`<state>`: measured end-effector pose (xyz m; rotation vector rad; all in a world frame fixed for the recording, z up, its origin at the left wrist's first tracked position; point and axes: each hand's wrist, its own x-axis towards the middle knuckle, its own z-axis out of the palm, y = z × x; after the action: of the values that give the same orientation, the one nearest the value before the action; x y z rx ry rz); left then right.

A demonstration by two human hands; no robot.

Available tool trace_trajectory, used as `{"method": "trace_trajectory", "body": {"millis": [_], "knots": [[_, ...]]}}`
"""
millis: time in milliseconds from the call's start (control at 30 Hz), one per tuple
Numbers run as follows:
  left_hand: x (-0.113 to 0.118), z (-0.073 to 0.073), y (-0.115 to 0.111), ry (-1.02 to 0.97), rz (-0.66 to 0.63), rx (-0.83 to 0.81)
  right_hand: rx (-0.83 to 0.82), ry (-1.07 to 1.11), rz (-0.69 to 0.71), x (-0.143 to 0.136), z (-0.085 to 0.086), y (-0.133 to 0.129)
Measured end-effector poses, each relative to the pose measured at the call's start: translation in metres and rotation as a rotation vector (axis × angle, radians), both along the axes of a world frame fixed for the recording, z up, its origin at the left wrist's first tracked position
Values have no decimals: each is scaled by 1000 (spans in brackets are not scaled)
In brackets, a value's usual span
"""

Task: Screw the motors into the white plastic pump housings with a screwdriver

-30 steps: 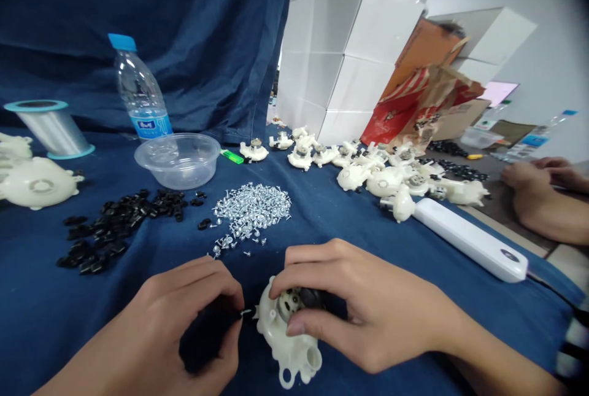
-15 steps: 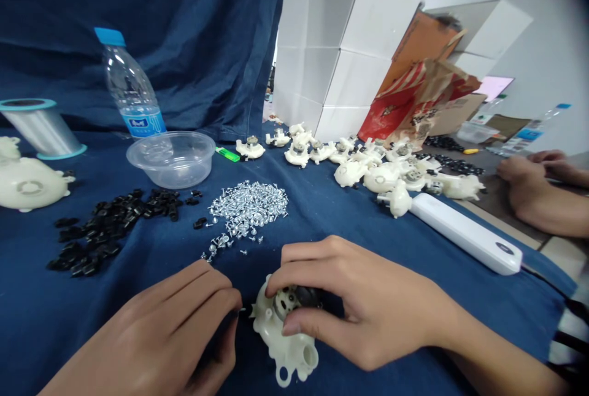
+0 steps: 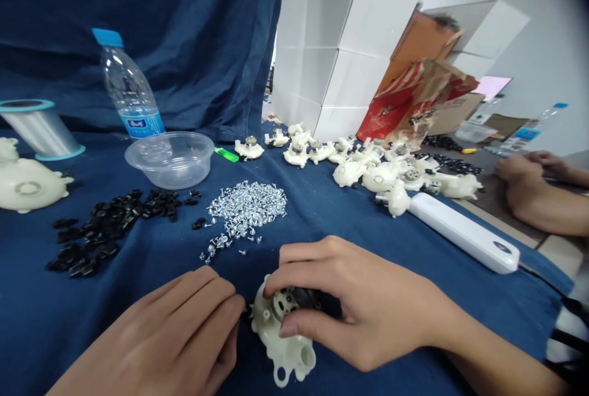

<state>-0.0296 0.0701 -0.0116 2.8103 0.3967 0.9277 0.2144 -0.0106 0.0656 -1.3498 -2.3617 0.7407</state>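
One cream-white plastic housing [image 3: 272,336], irregular and rounded with small lugs along its edge, carries a round metal motor end [image 3: 281,307] with dark openings and, beside that, a black part [image 3: 306,296]. Its long axis runs from the far side towards the wearer, leaning slightly right at the near end, where a flat ring-shaped tab [image 3: 275,376] and a short open tube [image 3: 313,359] point nearward. The housing lies on the blue cloth-covered surface [image 3: 317,212], partly beneath the right hand [image 3: 354,304], whose thumb and index finger pinch it around the motor end. The left hand [image 3: 184,328] is just beside the housing's left edge, fingers bunched and curled; whether its fingertips grip anything is hidden.

Beyond the gap between both hands lies a pile of small silver metal screws [image 3: 248,202]. Farther left, beyond the left hand, are a heap of small black plastic pieces [image 3: 110,221], then a clear round plastic bowl [image 3: 179,169] and a clear bottle with a blue cap [image 3: 131,89]. Well beyond the right hand sits a cluster of similar cream-white housings [image 3: 380,178]; to its right, a long white plastic device [image 3: 460,233] lies diagonally.
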Motion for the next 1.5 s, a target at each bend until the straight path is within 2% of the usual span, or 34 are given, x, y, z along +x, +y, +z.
{"method": "trace_trajectory", "body": {"millis": [100, 167, 400, 567, 767, 1200, 1500], "knots": [[2, 1, 0, 32, -19, 174, 6, -16, 0, 0, 0, 0], [2, 1, 0, 33, -22, 182, 12, -26, -2, 0, 0, 0], [1, -1, 5, 25, -102, 43, 24, -9, -3, 0, -1, 0], [-1, 0, 5, -3, -64, 2, 12, 16, -3, 0, -2, 0], [5, 2, 6, -82, -50, -183, -3, 7, -9, 1, -2, -1], [9, 0, 2, -164, -52, -303, 10, 21, -2, 2, -3, 0], [9, 1, 0, -149, -60, -344, 11, 12, -8, 1, -3, -1]]}}
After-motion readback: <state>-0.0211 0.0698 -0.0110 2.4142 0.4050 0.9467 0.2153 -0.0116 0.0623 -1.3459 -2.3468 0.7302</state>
